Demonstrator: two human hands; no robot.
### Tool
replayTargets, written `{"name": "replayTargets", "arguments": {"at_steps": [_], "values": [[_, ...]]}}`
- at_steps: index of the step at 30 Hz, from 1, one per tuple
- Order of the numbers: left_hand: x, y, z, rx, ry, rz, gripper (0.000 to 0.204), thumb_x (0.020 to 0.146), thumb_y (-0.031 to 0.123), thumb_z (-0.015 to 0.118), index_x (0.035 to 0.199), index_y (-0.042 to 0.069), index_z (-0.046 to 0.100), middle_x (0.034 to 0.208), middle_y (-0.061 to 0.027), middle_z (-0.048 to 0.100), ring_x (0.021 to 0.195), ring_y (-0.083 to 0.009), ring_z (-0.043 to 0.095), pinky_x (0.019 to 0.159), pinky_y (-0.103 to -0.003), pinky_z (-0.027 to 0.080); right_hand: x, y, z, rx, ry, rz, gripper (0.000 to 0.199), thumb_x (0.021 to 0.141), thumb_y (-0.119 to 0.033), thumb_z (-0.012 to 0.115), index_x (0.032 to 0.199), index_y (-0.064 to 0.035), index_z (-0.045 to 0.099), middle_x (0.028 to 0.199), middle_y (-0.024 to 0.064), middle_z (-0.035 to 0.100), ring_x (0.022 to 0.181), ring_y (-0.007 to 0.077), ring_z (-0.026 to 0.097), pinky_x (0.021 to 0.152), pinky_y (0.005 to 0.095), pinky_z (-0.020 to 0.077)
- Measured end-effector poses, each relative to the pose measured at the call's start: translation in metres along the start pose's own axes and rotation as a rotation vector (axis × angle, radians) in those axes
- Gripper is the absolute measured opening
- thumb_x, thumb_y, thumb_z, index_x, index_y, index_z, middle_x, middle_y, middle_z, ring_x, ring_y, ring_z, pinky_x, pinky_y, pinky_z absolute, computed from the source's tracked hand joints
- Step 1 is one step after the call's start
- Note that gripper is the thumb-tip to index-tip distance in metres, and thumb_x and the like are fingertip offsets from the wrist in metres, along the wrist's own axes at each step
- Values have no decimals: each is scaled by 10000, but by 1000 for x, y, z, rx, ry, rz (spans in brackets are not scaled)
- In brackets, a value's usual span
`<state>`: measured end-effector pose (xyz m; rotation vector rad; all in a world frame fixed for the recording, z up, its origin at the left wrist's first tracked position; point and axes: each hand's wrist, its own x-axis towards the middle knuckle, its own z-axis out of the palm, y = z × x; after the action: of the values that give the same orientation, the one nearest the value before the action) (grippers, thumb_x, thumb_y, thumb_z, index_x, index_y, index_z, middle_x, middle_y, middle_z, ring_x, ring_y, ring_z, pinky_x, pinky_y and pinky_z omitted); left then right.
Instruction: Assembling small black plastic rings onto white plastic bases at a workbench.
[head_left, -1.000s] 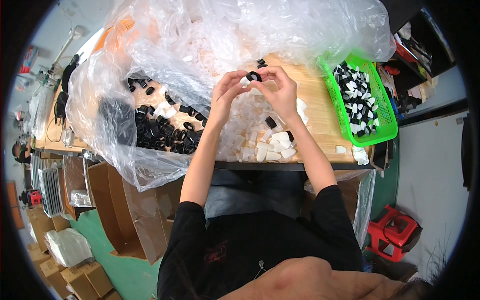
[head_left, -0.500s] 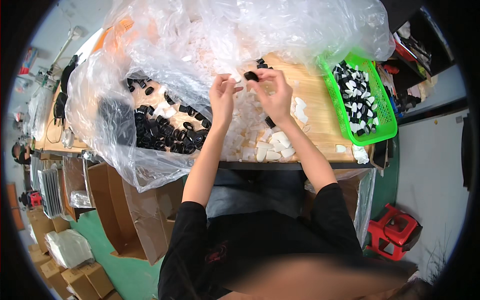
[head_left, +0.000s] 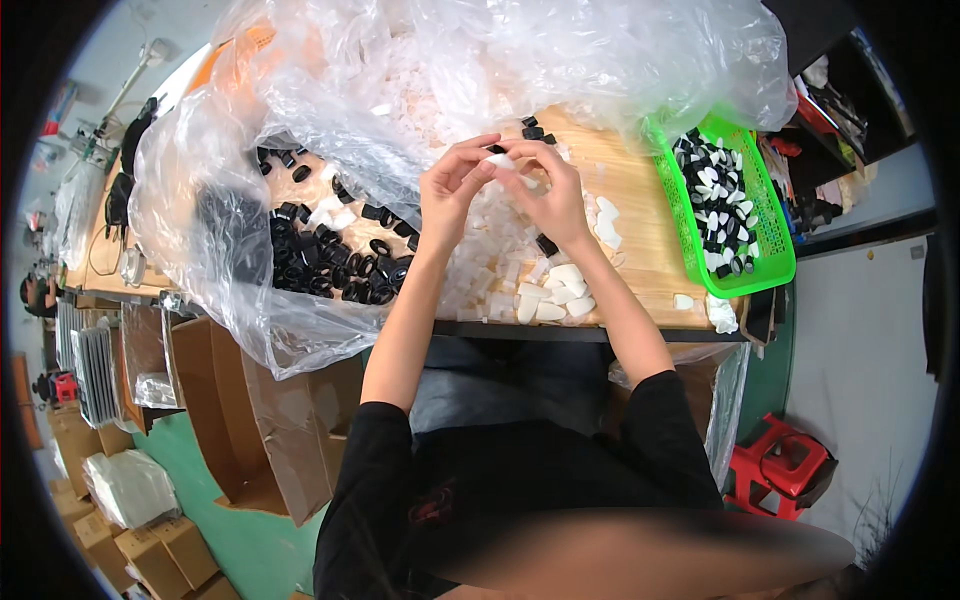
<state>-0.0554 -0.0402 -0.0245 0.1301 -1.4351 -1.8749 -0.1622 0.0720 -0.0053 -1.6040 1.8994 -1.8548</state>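
Observation:
My left hand [head_left: 452, 188] and my right hand [head_left: 548, 195] meet above the wooden table [head_left: 640, 210], fingertips pinched together on a small white plastic piece [head_left: 499, 159] with a dark bit at its top. Under the hands lies a heap of white plastic pieces [head_left: 548, 295]. To the left, a pile of black rings [head_left: 330, 265] rests on a clear plastic sheet. A few black rings [head_left: 532, 129] lie just beyond my right hand.
A green basket [head_left: 770, 270] of black and white parts stands at the table's right end. Large clear plastic bags [head_left: 450, 60] fill the back. Open cardboard boxes [head_left: 225, 420] sit on the floor to the left, a red stool [head_left: 780, 470] to the right.
Both hands have stayed together over the white heap. The black ring seen between the fingers earlier is now mostly hidden, and a white piece shows at the fingertips.

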Motion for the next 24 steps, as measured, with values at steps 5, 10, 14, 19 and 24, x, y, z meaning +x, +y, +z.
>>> {"name": "replayTargets", "arguments": {"at_steps": [5, 10, 14, 19, 24], "values": [[0, 0, 4, -158, 74, -23, 253, 908, -27, 599, 1160, -17, 591, 1228, -172, 597, 1100, -216, 605, 946, -359, 533, -1, -6, 0, 377, 98, 233, 133, 943, -130, 621, 1026, -28, 606, 1094, 71, 658, 907, 120, 613, 772, 257, 496], [-2, 5, 6, -197, 62, -89, 290, 916, -37, 584, 1204, -15, 560, 1204, -149, 600, 1087, -206, 617, 962, -334, 530, -2, -8, 1, 382, 227, 176, 124, 952, -126, 615, 984, -8, 598, 1111, 78, 636, 971, 127, 605, 791, 247, 496], [-4, 5, 8, -212, 1, -99, 279, 917, -42, 586, 1195, -23, 564, 1162, -122, 609, 1056, -201, 633, 954, -325, 529, -3, -13, 1, 65, 198, 12, 125, 905, -106, 664, 961, -13, 601, 1077, 94, 635, 859, 124, 599, 726, 251, 493], [-5, 5, 7, -196, -8, -75, 288, 914, -57, 580, 1200, -26, 562, 1137, -110, 605, 1055, -200, 633, 949, -333, 532, -3, -11, 4, -75, 212, -67, 127, 872, -87, 688, 943, -23, 604, 1045, 96, 643, 742, 135, 575, 672, 263, 487], [-4, 1, 7, -159, -7, -54, 261, 913, -66, 572, 1170, -30, 601, 1147, -89, 585, 1047, -195, 632, 941, -332, 539, -3, -10, 4, -122, 202, -112, 126, 869, -84, 686, 933, -28, 593, 1019, 91, 652, 716, 159, 583, 665, 264, 485]]}}
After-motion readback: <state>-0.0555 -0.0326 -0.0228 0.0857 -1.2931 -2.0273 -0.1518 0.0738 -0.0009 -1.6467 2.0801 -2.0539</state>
